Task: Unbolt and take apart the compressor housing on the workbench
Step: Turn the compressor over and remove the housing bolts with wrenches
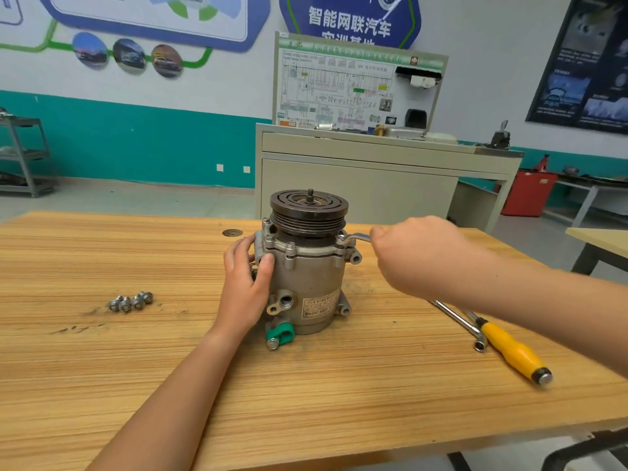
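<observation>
Compressor (306,266) upright. Left grip (246,283) wraps its 9 o'clock side, likely bracing against torque; right grip (418,256) clenches wrench (356,237), ring seated on flange (299,250) at 3 o'clock.

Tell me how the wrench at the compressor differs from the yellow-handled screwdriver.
The wrench is gripped by the right hand, its end on the flange of the compressor; the screwdriver lies free on the workbench. The wrench is bare silver metal; the screwdriver has a yellow handle. Both sit right of the compressor.
</observation>
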The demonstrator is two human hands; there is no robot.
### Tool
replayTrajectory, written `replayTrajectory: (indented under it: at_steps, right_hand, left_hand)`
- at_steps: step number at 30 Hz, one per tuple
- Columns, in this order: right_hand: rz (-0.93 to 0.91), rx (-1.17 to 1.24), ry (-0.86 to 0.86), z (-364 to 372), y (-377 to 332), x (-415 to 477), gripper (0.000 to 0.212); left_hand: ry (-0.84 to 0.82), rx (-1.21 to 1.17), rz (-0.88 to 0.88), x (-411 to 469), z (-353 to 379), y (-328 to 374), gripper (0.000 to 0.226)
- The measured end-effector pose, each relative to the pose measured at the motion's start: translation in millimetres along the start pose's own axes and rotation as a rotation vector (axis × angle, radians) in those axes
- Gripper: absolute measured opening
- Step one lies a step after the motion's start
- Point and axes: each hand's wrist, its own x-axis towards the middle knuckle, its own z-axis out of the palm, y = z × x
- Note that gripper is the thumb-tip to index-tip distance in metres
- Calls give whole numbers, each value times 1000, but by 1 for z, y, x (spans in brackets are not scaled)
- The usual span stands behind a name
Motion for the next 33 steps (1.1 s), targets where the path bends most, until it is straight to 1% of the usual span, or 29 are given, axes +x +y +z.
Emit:
replayTrajectory:
  at_steps: [2, 4, 6, 8, 10, 12, 14, 16, 17, 18, 19, 21, 24, 26, 30, 33]
  right_hand:
    - [-49, -22, 66, 18, 21, 10, 33]
    - [-103, -34, 106, 35, 41, 21, 37]
    - [-111, -12, 187, 48, 46, 38, 32]
    - [-123, 29, 268, 58, 37, 63, 28]
    - [-147, 81, 288, 65, 22, 82, 27]
    - [-104, 147, 320, 71, 12, 86, 25]
    - [54, 318, 391, 74, 13, 75, 23]
    - [211, 630, 462, 72, 18, 55, 26]
    - [229, 796, 498, 69, 19, 43, 27]
    - [220, 888, 540, 64, 19, 30, 32]
    - [188, 892, 573, 58, 18, 16, 39]
    - [119, 728, 570, 49, 15, -7, 50]
    - [167, 437, 324, 42, 10, -24, 57]
    - [171, 277, 243, 40, 6, -24, 60]
    - [157, 250, 175, 38, -4, -18, 64]
    - [150, 172, 163, 31, -9, -11, 62]
  left_hand:
    - [-7, -7, 1, -1, -1, -1, 58]
    - [-12, -11, 0, -1, -1, 1, 61]
    - [-18, -14, -1, -1, -1, 3, 65]
    - [-16, -22, -3, 0, -2, 5, 65]
    - [-17, -13, -10, -1, -2, 4, 66]
    - [-18, -5, -13, 0, -3, 3, 68]
    - [-17, -1, -15, 0, -3, 3, 68]
    - [-18, -1, -12, 0, -2, 3, 68]
    - [-18, -3, -15, 0, -1, 3, 68]
    - [-18, -5, -19, 0, -1, 3, 69]
    - [-18, -7, -22, 0, -1, 3, 68]
    - [-18, -7, -24, 0, -1, 3, 67]
    - [-15, -5, -18, 0, 0, 4, 66]
    - [-19, -1, -11, 0, 0, 4, 63]
    - [-20, -3, -33, -1, -1, 4, 67]
    - [-27, -3, -37, -2, -1, 5, 68]
